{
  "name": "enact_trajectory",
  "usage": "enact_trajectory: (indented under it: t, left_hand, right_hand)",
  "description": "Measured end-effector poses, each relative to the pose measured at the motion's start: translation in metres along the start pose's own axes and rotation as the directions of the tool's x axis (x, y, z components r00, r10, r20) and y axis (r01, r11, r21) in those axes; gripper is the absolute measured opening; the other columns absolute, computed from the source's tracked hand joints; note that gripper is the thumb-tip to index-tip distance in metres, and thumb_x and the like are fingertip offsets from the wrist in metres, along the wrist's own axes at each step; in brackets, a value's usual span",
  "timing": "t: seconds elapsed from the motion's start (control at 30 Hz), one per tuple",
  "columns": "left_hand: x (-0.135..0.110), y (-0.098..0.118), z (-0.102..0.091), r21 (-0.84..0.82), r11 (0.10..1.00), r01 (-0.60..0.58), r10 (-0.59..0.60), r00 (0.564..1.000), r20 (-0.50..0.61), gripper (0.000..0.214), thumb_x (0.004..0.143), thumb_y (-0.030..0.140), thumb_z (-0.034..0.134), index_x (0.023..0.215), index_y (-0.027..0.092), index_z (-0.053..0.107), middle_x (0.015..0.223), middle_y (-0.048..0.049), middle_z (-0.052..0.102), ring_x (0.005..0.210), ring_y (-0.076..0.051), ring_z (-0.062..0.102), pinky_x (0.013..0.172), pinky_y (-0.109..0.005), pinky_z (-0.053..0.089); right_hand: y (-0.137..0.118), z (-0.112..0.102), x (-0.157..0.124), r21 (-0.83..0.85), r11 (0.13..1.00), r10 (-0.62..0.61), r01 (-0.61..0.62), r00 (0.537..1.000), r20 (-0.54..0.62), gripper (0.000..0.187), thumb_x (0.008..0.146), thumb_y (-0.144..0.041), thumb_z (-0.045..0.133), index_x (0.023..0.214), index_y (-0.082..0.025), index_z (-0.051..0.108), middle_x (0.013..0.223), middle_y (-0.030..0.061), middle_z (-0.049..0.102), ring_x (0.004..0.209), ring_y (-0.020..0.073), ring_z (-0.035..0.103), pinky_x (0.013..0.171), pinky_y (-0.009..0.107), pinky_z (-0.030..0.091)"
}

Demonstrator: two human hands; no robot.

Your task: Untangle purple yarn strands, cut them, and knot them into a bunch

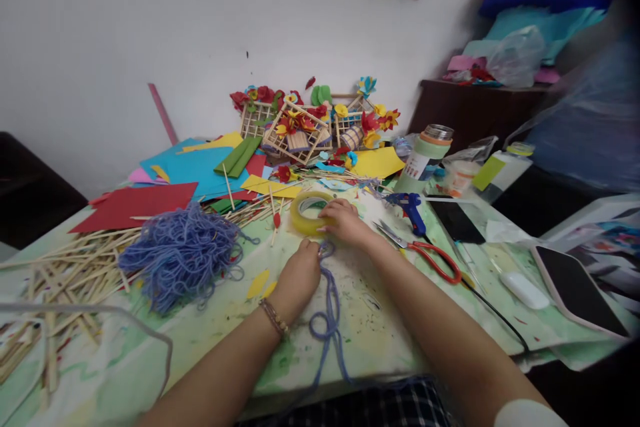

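Observation:
My left hand (299, 271) is closed in a pinch at the upper end of a blue-purple yarn strand (331, 307). From there the yarn runs down in loops over the table's front edge. My right hand (345, 221) grips the right side of a roll of clear yellowish tape (303, 221), which lies flat just beyond my left hand. Some yarn passes between the two hands, and its exact path under the right fingers is hidden. Left of my hands sits a big tangled heap of the same yarn (185, 253).
Thin wooden sticks (65, 280) are piled at the left. Coloured paper sheets (140, 203) and flower-decorated stick frames (300, 133) stand at the back. To the right are red-handled scissors (435, 260), a blue glue gun (410, 210), a bottle (425, 157) and phones (580, 290).

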State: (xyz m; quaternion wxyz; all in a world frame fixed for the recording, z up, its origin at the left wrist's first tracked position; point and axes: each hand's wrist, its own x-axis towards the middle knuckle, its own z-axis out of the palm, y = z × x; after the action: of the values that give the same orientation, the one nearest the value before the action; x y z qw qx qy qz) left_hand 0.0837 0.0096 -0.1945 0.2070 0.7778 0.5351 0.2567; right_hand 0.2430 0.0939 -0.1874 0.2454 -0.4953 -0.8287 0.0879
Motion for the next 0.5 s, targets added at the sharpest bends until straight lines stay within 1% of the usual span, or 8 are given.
enact_trajectory:
  t: [0.13,0.23,0.37,0.5]
  left_hand:
    - [0.007,-0.004,0.001,0.075,0.996,-0.038,0.039,0.999,-0.008,0.028,0.088,0.008,0.032,0.100,0.016,0.056,0.102,-0.0116,0.054,0.087,-0.021,0.055,0.080,-0.033,0.042]
    - [0.014,-0.008,0.001,0.099,0.993,-0.061,0.061,0.998,-0.002,0.032,0.086,0.005,0.031,0.099,0.016,0.058,0.102,-0.0114,0.055,0.085,-0.021,0.056,0.081,-0.033,0.043]
    - [0.018,-0.010,-0.001,0.070,0.993,-0.097,0.096,0.995,0.007,0.038,0.080,0.000,0.036,0.102,0.017,0.061,0.107,-0.0100,0.057,0.091,-0.020,0.058,0.085,-0.030,0.044]
    - [0.021,-0.014,0.000,-0.012,0.994,-0.111,0.110,0.993,-0.033,0.037,0.082,0.002,0.036,0.104,0.017,0.062,0.113,-0.0101,0.059,0.103,-0.021,0.057,0.093,-0.031,0.042]
  right_hand:
    - [-0.003,0.011,0.000,0.012,1.000,0.012,-0.011,0.996,-0.089,0.023,0.080,-0.021,0.063,0.103,-0.019,0.067,0.110,0.0089,0.063,0.114,0.0300,0.038,0.096,0.047,0.027]
    - [-0.003,0.014,0.004,0.044,0.999,0.025,-0.019,0.987,-0.159,0.025,0.083,-0.020,0.058,0.107,-0.015,0.064,0.112,0.0120,0.060,0.111,0.0286,0.039,0.095,0.044,0.030]
    - [0.007,0.013,0.009,0.101,0.995,0.023,0.000,0.974,-0.224,0.026,0.086,-0.019,0.054,0.110,-0.013,0.060,0.112,0.0137,0.059,0.109,0.0253,0.044,0.097,0.041,0.033]
    - [0.013,0.013,0.005,0.140,0.989,-0.003,0.038,0.969,-0.247,0.024,0.084,-0.020,0.057,0.107,-0.014,0.059,0.110,0.0123,0.060,0.108,0.0248,0.046,0.097,0.040,0.034]
